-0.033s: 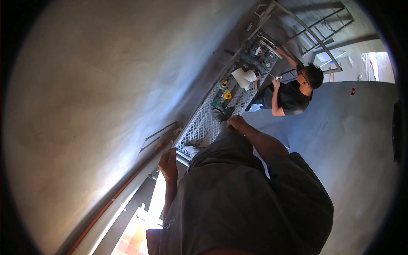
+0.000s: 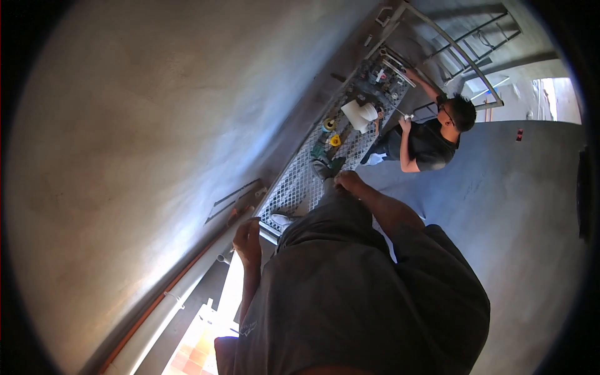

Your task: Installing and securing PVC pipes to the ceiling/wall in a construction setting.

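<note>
My left hand [image 2: 247, 244] hangs beside the metal mesh platform [image 2: 294, 187] at lower left, its fingers loosely bent, with nothing visible in them. My right hand [image 2: 348, 181] is closed in front of my dark trousers near my leg; what it holds, if anything, is hidden. Just beyond it on the platform lie a green tool [image 2: 319, 152], a yellow object [image 2: 335, 140], a roll [image 2: 328, 124], a white Y-shaped pipe fitting [image 2: 357, 117] and several smaller items. My shoes show on the mesh, one near the green tool.
A co-worker [image 2: 428, 144] in a dark shirt leans at the platform's side, hands among the items. A metal rail frame [image 2: 450, 39] rises at upper right. A plastered wall [image 2: 137, 125] runs along the left, with pipes [image 2: 156, 325] and a bright opening [image 2: 235, 281] below the platform.
</note>
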### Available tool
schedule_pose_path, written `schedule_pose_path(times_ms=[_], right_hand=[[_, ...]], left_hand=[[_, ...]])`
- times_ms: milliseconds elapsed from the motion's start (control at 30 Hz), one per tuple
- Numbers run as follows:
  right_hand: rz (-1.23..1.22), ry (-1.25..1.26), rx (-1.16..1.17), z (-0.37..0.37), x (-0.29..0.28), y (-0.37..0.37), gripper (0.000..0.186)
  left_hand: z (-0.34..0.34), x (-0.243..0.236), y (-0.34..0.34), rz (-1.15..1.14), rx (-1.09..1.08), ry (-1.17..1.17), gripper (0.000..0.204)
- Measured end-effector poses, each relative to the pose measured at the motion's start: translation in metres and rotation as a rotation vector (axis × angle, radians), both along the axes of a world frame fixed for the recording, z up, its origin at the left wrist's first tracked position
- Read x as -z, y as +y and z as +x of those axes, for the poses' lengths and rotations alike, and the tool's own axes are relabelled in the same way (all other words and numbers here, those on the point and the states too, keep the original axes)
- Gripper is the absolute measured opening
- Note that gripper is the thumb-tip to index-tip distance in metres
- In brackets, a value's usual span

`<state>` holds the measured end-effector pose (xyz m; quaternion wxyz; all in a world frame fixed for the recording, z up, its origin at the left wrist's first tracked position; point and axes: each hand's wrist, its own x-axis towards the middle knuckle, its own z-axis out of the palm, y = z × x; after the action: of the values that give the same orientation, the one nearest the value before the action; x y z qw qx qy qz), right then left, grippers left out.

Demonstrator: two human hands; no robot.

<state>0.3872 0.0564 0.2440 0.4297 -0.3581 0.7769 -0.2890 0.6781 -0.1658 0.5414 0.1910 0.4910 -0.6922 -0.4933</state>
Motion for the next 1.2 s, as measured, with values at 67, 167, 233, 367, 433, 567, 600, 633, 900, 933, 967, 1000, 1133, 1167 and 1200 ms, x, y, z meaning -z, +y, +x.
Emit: schedule_pose_path(times_ms=[67, 167, 233, 367, 433, 567, 600, 633, 900, 933, 967, 1000, 1133, 1167, 1200], right_hand=[[-0.080, -0.039, 0.022, 0.002, 0.002, 0.007, 0.011], [-0.042, -0.090, -0.049, -0.001, -0.017, -0.008, 0.012], [0.078, -0.073, -0.123, -0.009, -0.031, -0.016, 0.013], [0.137, 0.261, -0.380, -0.009, -0.027, -0.017, 0.020], [-0.287, -0.002, 0.095, -0.021, 0.034, 0.044, 0.020], [0.002, 0.062, -0.080, -0.025, 0.008, 0.011, 0.022], [0.018, 0.161, -0.177, -0.025, -0.003, 0.007, 0.022], [0.043, 0.265, -0.270, -0.027, -0.011, 0.005, 0.022], [0.276, 0.114, -0.075, -0.016, -0.014, 0.011, 0.027], [0.258, 0.125, -0.096, -0.013, -0.027, 0.001, 0.027], [0.312, 0.133, -0.022, -0.007, -0.035, -0.005, 0.027], [0.369, 0.138, 0.054, -0.004, -0.041, -0.014, 0.026], [0.345, -0.195, 0.173, -0.016, 0.053, 0.022, 0.023], [0.337, -0.200, 0.156, -0.010, 0.027, 0.008, 0.023], [0.422, -0.314, 0.316, -0.004, -0.002, -0.012, 0.023]], left_hand=[[-0.003, -0.003, 0.002, 0.045, -0.022, -0.063, 0.021], [0.004, 0.003, 0.005, -0.022, -0.021, -0.020, 0.020], [0.009, 0.014, 0.007, -0.004, -0.048, -0.019, 0.021], [0.017, 0.027, 0.010, -0.051, -0.061, -0.029, 0.022], [-0.021, 0.008, 0.009, -0.033, 0.099, -0.030, 0.022], [-0.021, 0.004, 0.005, -0.072, 0.068, 0.040, 0.021], [-0.017, 0.009, 0.002, -0.065, 0.062, 0.005, 0.021], [-0.015, 0.014, -0.001, -0.054, 0.057, -0.026, 0.021], [-0.021, 0.016, -0.012, -0.319, 0.242, 0.186, 0.022], [-0.016, 0.013, -0.008, -0.169, 0.175, 0.197, 0.023], [-0.011, 0.011, -0.006, -0.016, 0.112, 0.209, 0.024], [-0.009, 0.009, -0.004, -0.032, 0.097, 0.211, 0.024], [-0.037, -0.019, -0.006, 0.024, 0.173, 0.124, 0.024], [-0.035, -0.025, -0.004, 0.031, 0.166, 0.035, 0.024], [-0.026, -0.017, -0.003, 0.019, 0.132, 0.028, 0.024]])
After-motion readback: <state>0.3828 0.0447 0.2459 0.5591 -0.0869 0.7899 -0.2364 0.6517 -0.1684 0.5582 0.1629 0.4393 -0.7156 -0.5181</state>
